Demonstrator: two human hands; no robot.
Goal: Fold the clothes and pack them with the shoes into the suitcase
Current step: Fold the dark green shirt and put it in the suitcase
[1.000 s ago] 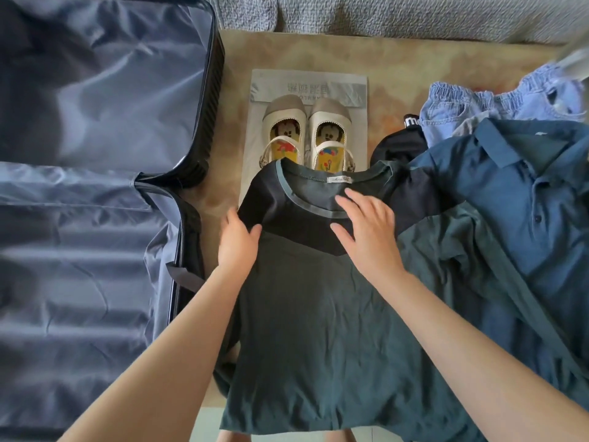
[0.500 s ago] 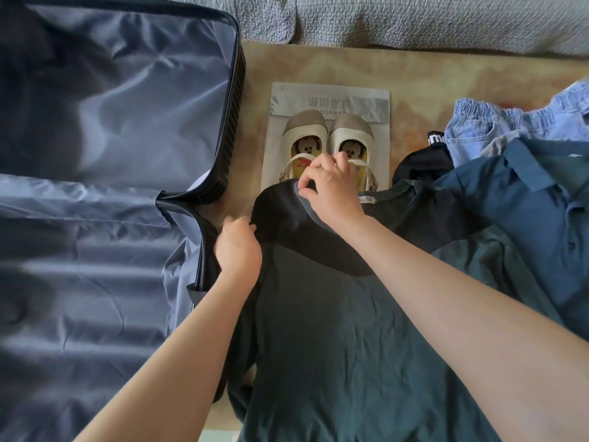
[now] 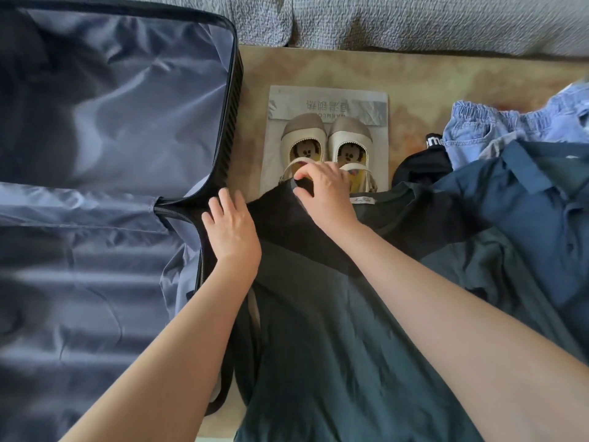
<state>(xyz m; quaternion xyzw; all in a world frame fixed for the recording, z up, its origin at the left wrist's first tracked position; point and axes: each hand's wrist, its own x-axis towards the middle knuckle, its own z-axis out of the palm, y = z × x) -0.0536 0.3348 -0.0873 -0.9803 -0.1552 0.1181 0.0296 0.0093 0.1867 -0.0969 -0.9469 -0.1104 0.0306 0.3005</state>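
T-shirt is soft and limp; our right hand pinches its collar, left hand presses flat, open, on the shoulder.

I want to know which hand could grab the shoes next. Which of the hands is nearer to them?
The right. The right hand pinches the dark green shirt's collar right at the shoes' heel straps. The left hand rests at the shirt's shoulder, beside the suitcase.

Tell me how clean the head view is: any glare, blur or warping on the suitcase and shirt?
Head view: sharp on both hands and the shoes; soft sheen on the suitcase lining, no hard glare; the dark green shirt sits in dim light, folds faint; wide-angle bending at the edges.
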